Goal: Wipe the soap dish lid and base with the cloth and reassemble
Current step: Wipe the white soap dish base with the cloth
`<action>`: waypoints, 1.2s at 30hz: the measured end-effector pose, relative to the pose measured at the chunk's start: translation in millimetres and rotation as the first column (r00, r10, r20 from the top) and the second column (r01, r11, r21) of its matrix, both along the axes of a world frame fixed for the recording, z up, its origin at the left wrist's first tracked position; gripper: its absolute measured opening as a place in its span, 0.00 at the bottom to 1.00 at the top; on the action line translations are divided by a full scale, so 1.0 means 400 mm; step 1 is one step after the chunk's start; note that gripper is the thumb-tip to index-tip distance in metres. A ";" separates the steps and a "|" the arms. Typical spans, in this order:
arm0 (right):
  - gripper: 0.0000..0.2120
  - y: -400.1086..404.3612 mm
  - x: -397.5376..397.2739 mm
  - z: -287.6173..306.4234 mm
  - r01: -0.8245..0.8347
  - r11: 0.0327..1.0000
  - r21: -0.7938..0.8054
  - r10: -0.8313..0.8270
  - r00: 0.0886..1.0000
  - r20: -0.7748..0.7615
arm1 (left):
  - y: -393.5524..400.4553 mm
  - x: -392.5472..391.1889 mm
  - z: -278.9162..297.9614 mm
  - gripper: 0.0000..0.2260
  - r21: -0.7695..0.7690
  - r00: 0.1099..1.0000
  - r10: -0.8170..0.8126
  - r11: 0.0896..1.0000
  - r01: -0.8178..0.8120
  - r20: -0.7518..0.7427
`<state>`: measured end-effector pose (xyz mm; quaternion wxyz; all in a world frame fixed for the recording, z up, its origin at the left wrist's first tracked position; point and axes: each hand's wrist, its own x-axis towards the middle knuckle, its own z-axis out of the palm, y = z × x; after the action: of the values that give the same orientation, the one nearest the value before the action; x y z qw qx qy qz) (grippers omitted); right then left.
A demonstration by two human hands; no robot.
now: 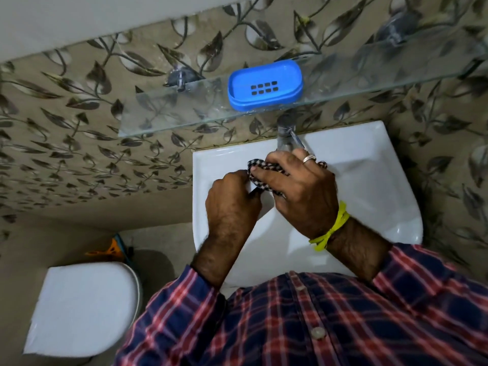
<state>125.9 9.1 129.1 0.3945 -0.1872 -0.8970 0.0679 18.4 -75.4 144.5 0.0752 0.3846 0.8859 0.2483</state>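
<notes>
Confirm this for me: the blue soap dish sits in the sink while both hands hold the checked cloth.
Not quite. The head view shows the blue soap dish on the glass shelf above the sink. Both the left hand and right hand do hold the checked cloth.

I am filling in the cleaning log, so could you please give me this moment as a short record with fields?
setting: white sink under a glass shelf
soap dish: blue soap dish on the shelf, slotted tray up, no hand on it
cloth: checked cloth bunched over the sink
left hand: left hand grips the cloth
right hand: right hand grips the cloth
tap: tap behind the hands
</notes>
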 end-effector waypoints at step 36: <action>0.13 0.000 -0.004 -0.006 0.012 0.986 -0.165 -0.036 0.989 -0.143 | -0.004 -0.001 0.031 0.05 0.221 0.999 -0.030 0.975 0.034 -0.021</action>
<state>124.3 9.0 126.9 0.4429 -0.2243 -0.8550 0.1503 18.1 -77.2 156.9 0.0280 0.4068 0.8470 0.3409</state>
